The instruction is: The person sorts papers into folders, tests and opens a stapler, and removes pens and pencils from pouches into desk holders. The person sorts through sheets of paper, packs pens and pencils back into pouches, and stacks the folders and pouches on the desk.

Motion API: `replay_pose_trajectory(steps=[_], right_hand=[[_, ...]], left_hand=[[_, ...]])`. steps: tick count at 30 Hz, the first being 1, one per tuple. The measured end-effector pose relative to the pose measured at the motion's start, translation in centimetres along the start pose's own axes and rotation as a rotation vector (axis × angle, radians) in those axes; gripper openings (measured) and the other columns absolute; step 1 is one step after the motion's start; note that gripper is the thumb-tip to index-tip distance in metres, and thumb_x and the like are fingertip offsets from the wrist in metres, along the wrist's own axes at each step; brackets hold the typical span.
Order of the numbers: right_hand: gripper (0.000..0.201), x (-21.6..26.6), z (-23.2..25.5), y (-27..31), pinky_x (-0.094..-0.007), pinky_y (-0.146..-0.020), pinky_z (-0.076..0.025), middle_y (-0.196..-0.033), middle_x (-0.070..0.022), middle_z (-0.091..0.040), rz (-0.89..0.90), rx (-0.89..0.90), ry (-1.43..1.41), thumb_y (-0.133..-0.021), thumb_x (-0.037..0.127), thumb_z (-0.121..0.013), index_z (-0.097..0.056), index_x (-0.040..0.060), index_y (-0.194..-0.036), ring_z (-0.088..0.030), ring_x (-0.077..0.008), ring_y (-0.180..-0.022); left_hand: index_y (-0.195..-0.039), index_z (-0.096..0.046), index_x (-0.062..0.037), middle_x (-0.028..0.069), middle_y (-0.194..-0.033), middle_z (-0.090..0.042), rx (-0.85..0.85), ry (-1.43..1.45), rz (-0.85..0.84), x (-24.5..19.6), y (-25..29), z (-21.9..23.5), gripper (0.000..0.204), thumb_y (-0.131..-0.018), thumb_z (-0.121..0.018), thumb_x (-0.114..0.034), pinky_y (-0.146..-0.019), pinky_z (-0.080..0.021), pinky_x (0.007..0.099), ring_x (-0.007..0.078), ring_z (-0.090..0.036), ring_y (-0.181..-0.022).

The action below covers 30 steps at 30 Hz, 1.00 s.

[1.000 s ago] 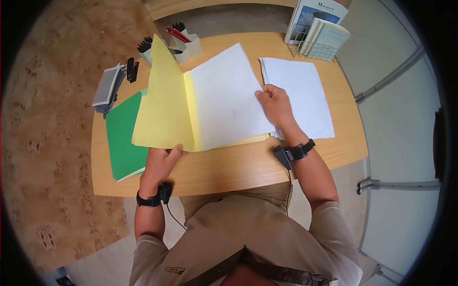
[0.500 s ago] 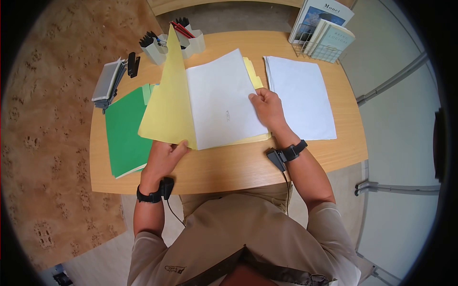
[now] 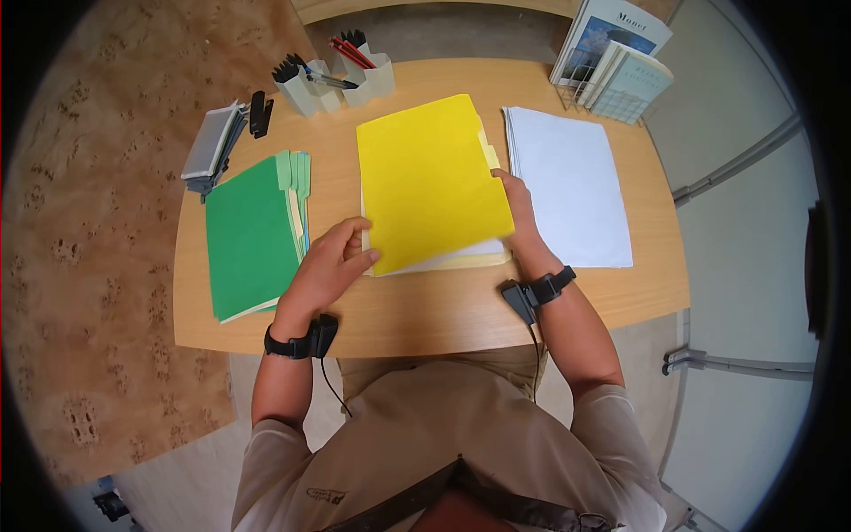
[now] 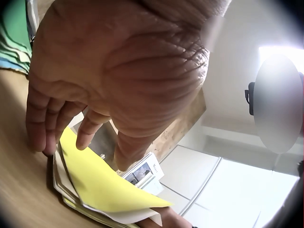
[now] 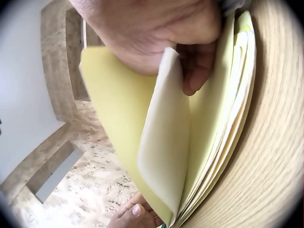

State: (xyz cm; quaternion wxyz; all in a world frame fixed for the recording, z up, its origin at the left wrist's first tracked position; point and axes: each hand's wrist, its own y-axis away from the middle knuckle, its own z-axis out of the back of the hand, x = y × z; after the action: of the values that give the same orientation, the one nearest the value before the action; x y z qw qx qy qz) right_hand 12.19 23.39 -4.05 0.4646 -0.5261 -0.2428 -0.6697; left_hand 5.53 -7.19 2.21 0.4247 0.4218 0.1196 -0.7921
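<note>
A yellow file folder (image 3: 434,186) lies at the middle of the desk on a stack of pale yellow folders, its cover lowered but raised along the right side. In the right wrist view my right hand (image 5: 156,28) reaches inside and pinches a white sheet (image 5: 164,142) between thumb side and curled fingers, under the slanting cover (image 5: 116,104). In the head view the cover hides part of that hand. My left hand (image 3: 332,266) is at the folder's left edge, its fingers loosely bent; the left wrist view shows the fingertips right at the edge of the yellow cover (image 4: 95,175).
Green folders (image 3: 253,239) lie on the left, a white paper stack (image 3: 572,191) on the right. Behind stand pen holders (image 3: 337,84), a black stapler (image 3: 261,115), a pile of grey-edged cases (image 3: 213,146) and books (image 3: 620,80) in a wire rack.
The yellow cover has swung from standing open on the left to lying over the white sheet. My left hand has moved up along the left edge; my right hand stays at the right edge.
</note>
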Motion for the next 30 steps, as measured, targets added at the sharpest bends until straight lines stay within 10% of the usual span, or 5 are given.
replay_pose_trajectory(steps=[12,26,30], right_hand=[[0.024,-0.1,0.1,0.0,-0.0369,-0.071,-0.055,-0.087,-0.0198,-0.072,0.096,0.04,0.099,-0.085,0.019,-0.073,-0.068,-0.0021,-0.095,-0.071,-0.0381,-0.082],[0.026,-0.4,0.0,0.0,-0.0342,-0.067,-0.053,-0.084,-0.0195,-0.071,0.078,0.036,0.108,-0.087,0.02,-0.073,-0.066,-0.0037,-0.093,-0.071,-0.0308,-0.075],[0.019,-0.7,0.0,-0.1,-0.0415,-0.072,-0.056,-0.089,-0.0196,-0.072,0.141,0.017,0.147,-0.084,0.016,-0.073,-0.069,0.0001,-0.094,-0.069,-0.0422,-0.084]], left_hand=[[-0.139,-0.053,0.0036,0.0092,-0.123,-0.065,-0.119,0.284,0.028,3.8,-2.9,-1.2,0.044,-0.101,-0.064,-0.013,-0.098,-0.048,0.0273,0.0133,-0.06,-0.108],[-0.139,-0.054,0.0023,0.0143,-0.102,-0.075,-0.208,-0.065,0.007,0.6,-1.7,-1.5,0.048,-0.098,-0.068,-0.019,-0.08,-0.055,0.0313,0.0195,-0.072,-0.089],[-0.14,-0.053,0.002,0.0039,-0.1,-0.071,-0.221,0.141,0.004,2.6,-2.5,-2.3,0.044,-0.1,-0.065,-0.012,-0.081,-0.052,0.025,0.0113,-0.064,-0.088]])
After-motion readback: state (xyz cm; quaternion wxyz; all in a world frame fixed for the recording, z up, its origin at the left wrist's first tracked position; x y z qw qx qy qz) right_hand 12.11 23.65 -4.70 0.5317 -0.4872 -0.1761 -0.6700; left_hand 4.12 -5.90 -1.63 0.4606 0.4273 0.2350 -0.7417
